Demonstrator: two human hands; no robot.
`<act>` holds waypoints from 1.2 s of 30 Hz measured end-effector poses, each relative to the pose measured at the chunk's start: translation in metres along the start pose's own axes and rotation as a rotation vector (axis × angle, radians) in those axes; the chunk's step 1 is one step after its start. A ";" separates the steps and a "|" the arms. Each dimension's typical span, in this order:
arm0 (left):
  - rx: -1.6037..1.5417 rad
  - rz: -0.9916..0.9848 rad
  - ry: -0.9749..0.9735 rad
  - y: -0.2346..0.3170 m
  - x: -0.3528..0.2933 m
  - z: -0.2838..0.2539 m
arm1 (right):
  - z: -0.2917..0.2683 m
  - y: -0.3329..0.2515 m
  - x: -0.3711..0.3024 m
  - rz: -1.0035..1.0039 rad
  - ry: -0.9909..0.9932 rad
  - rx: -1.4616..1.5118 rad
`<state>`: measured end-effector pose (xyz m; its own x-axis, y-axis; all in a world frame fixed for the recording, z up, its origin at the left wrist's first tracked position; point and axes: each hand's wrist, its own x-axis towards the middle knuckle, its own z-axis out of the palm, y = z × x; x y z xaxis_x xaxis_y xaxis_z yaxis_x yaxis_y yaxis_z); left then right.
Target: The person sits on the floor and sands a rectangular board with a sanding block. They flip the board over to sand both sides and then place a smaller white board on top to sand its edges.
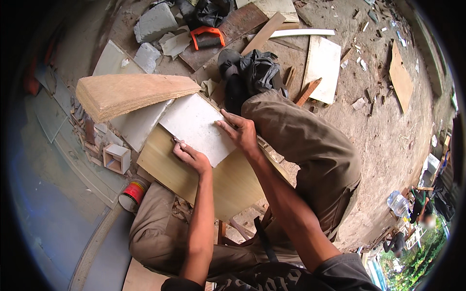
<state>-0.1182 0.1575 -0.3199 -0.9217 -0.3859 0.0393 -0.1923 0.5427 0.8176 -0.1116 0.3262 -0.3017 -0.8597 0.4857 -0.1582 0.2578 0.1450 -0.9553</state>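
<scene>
A white-faced board [191, 121] lies on a larger yellowish wooden panel [228, 186] across my lap. My left hand [190, 156] is closed in a pinch beside the white board's left edge. A small, thin, dark tip shows between its fingers, too small to name. My right hand [239, 130] grips the right edge of the white board, its thumb and forefinger stretched over the face and the other fingers partly hidden. Beyond the white board, a thick, tapered block of wood [141, 92] stands over another pale board [141, 121].
An orange-handled tool [208, 38] rests on a brown plank at the far side. Concrete chunks [155, 23] are near it. To the left are a red can [133, 194], a small wooden box [116, 158] and offcuts. A white panel [323, 70] lies on the dirt floor.
</scene>
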 end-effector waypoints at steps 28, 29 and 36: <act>0.081 0.072 -0.028 0.007 -0.002 -0.002 | -0.001 -0.013 0.002 -0.030 -0.028 -0.078; 0.093 0.055 -0.026 0.008 -0.003 -0.003 | -0.001 -0.012 0.001 -0.045 -0.024 -0.072; 0.121 0.048 -0.050 0.014 -0.006 -0.003 | -0.003 -0.008 0.003 -0.037 -0.019 -0.112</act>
<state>-0.1149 0.1651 -0.3074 -0.9458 -0.3216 0.0454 -0.1844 0.6468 0.7401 -0.1149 0.3287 -0.2933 -0.8773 0.4624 -0.1288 0.2721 0.2582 -0.9270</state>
